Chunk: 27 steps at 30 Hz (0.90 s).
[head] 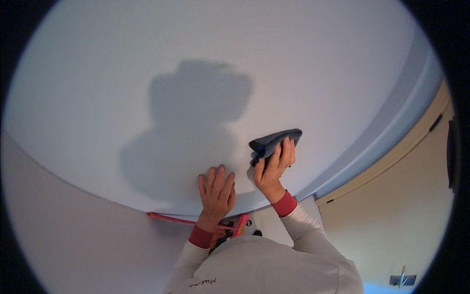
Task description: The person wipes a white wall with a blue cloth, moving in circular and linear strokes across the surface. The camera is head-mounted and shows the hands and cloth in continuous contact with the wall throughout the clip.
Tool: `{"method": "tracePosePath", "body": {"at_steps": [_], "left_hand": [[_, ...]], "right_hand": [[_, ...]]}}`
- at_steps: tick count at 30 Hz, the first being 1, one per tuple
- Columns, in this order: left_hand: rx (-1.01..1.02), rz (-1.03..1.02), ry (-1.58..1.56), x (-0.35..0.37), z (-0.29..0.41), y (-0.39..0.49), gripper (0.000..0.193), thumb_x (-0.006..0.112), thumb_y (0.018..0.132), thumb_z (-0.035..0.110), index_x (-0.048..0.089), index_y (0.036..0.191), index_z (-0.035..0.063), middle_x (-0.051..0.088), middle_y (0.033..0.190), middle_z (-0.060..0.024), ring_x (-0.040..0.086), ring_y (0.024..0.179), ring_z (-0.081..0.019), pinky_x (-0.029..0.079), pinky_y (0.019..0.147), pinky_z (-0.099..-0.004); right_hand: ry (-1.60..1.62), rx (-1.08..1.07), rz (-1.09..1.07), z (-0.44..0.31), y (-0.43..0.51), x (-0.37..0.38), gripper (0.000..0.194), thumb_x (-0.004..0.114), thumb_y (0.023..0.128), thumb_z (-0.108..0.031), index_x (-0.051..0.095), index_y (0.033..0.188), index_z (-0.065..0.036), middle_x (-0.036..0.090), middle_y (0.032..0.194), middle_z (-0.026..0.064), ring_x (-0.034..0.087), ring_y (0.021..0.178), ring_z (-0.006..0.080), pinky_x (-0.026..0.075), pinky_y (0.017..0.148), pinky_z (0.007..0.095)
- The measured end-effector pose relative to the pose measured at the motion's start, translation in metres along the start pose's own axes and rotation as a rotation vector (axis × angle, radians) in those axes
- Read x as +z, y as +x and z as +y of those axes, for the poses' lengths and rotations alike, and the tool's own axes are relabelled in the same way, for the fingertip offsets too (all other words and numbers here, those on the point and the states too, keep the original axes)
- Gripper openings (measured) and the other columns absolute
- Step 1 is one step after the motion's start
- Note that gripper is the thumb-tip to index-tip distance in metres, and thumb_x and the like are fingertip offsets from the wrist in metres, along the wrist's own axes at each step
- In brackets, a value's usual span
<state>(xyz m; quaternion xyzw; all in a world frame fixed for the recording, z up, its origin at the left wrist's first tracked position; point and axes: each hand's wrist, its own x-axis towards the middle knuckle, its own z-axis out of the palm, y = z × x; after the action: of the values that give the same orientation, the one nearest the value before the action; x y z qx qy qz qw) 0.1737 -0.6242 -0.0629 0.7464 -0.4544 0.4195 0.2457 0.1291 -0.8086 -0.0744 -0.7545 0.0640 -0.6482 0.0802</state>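
Before me is a large pale wall (312,73), with a broad shadow of a head and shoulders cast on it. A folded dark grey cloth (273,141) lies against this surface in the grip of my right hand (277,165). My thumb and fingers hold its lower side, while its upper edge sticks out past the fingertips. Lower and to the left, my left hand (218,193) rests on the wall with its fingers spread, holding nothing. Both wrists have red cuffs below the hands.
A pink broom (240,226) with yellowish bristles stands low down near my left forearm, its long red-pink handle (169,218) leaning along the wall's foot. To the right are a wooden door frame (404,154) and a pale door (385,220) with a metal handle (402,280).
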Motion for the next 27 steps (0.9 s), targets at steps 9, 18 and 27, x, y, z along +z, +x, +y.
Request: {"method": "tracePosePath", "body": {"at_steps": [9,18,27], "left_hand": [[-0.162,-0.03,-0.058,-0.023,0.027,-0.009,0.041,0.06,0.085,0.003,0.056,0.126,0.0023,0.045,0.145,-0.0235,0.039,0.138,-0.0438,0.024,0.114,-0.0614],[-0.329,0.051,-0.002,-0.066,0.071,0.018,0.046,0.064,0.086,0.006,0.05,0.13,-0.0008,0.041,0.141,-0.0281,0.041,0.132,-0.0444,0.035,0.108,-0.0544],[-0.684,0.035,-0.222,-0.083,0.108,0.028,0.054,0.062,0.09,0.006,0.038,0.138,-0.0023,0.039,0.137,-0.0258,0.043,0.128,-0.0404,0.039,0.104,-0.0483]], "right_hand": [[0.151,-0.699,-0.617,0.015,-0.038,-0.023,0.036,0.066,0.086,-0.022,0.067,0.121,-0.02,0.061,0.128,-0.0082,0.049,0.118,0.0098,0.031,0.094,0.042],[0.205,-0.574,-0.474,-0.014,0.006,-0.035,0.039,0.064,0.087,-0.024,0.065,0.126,-0.02,0.06,0.131,-0.0069,0.053,0.113,0.0075,0.032,0.087,0.0353],[0.559,-0.69,-0.836,-0.029,0.04,-0.039,0.043,0.063,0.087,-0.015,0.061,0.13,-0.007,0.055,0.14,0.0047,0.052,0.128,0.0141,0.044,0.088,0.0311]]}}
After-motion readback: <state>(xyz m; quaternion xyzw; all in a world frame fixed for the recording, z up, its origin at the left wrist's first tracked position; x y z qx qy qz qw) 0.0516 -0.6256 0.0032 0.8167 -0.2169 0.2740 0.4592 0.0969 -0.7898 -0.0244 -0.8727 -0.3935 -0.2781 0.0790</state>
